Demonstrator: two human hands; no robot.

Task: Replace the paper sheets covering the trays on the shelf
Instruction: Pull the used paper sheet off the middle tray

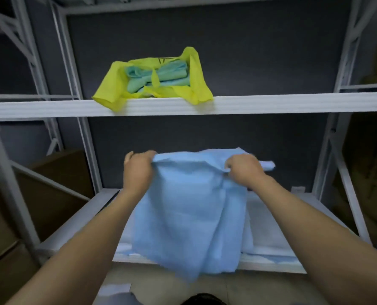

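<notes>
In the head view, both bare forearms reach up and away from the camera toward the rack. The left hand (139,170) is curled over the top left corner of a blue paper sheet (189,216), with the fingers bunched round the edge and the knuckles up. The right hand (242,170) grips the top edge further right, its fingers closed tight on a fold of the paper. A small piece of the sheet sticks out to the right of that hand. The top edge runs between the two hands. Below them the sheet hangs in loose folds in front of the lower shelf (271,266), and its bottom edge drops past the shelf's near lip.

A pale covering (269,234) lies flat on the lower shelf; what is under it cannot be told. On the white upper shelf (293,104), left of the middle, an open yellow bag (198,80) holds folded green sheets (161,78). The bag's edges droop over the near lip. A dark grey back panel (249,51) stands behind both shelves. White metal uprights (85,137) frame the rack. Brown cardboard boxes (57,194) stand at the left.
</notes>
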